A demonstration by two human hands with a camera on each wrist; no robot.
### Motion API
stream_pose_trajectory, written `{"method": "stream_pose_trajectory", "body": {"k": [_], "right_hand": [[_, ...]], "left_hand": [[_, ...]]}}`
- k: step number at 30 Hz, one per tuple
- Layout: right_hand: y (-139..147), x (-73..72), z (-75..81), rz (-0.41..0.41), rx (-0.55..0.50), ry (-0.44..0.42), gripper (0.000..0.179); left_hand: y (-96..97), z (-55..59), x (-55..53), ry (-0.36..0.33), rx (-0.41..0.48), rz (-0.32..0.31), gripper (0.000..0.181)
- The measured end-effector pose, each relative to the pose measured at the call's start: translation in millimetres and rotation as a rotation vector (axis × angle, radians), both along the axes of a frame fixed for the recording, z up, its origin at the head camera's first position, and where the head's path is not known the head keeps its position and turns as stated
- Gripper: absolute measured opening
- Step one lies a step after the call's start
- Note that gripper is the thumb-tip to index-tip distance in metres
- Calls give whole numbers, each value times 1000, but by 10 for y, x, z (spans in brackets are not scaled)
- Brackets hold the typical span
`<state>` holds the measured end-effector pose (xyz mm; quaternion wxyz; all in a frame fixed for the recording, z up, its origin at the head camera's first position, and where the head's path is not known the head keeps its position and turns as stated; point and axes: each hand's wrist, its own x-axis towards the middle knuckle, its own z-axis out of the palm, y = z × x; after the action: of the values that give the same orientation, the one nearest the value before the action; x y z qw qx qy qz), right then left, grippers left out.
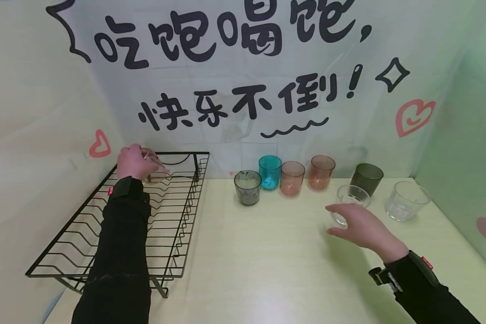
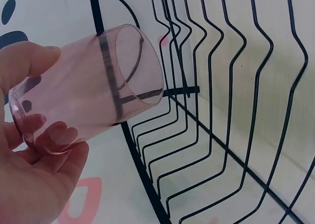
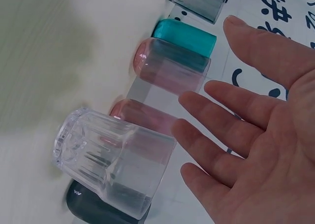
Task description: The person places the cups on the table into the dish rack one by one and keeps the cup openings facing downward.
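My left hand [image 1: 134,163] grips a pink glass [image 2: 88,91] around its base end, above the far end of the black wire rack [image 1: 166,216]. In the left wrist view the glass's mouth points toward the wires. Over the table at the right, my right hand [image 1: 360,226] has its fingers spread and nothing in its grasp. Nearest to it stands a clear glass [image 3: 118,160] with a ribbed lower part, partly hidden behind the hand in the head view. A gap shows between fingertips and clear glass in the right wrist view.
Along the back wall stand a grey glass [image 1: 248,189], a teal glass [image 1: 269,173], two pink glasses [image 1: 292,180] and a dark green glass [image 1: 366,177]. Another clear glass [image 1: 407,202] is at the right, near the side wall [image 1: 461,171]. The rack fills the table's left side.
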<state>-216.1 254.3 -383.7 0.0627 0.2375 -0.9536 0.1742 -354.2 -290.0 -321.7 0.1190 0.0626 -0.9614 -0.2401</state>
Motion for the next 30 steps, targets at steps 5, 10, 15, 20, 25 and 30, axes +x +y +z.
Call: {"method": "stream_pose_trajectory", "body": {"k": [5, 10, 15, 20, 25, 30], "right_hand": [[14, 3, -21, 6, 11, 10, 54], [37, -1, -13, -11, 18, 19, 55], [40, -8, -19, -4, 25, 29, 55], [48, -12, -34, -11, 37, 30, 55], [77, 2, -50, -20, 44, 23, 55], [91, 18, -58, -17, 41, 25, 56]], "left_hand": [[-13, -40, -79, 2, 41, 31, 53], [29, -98, -187, 15, 57, 40, 64], [74, -171, -248, 1, 11, 56, 77], [54, -236, -252, -18, -4, 64, 79], [44, -248, -250, -18, 60, 97, 57], [36, -257, -249, -42, 12, 103, 68]]}}
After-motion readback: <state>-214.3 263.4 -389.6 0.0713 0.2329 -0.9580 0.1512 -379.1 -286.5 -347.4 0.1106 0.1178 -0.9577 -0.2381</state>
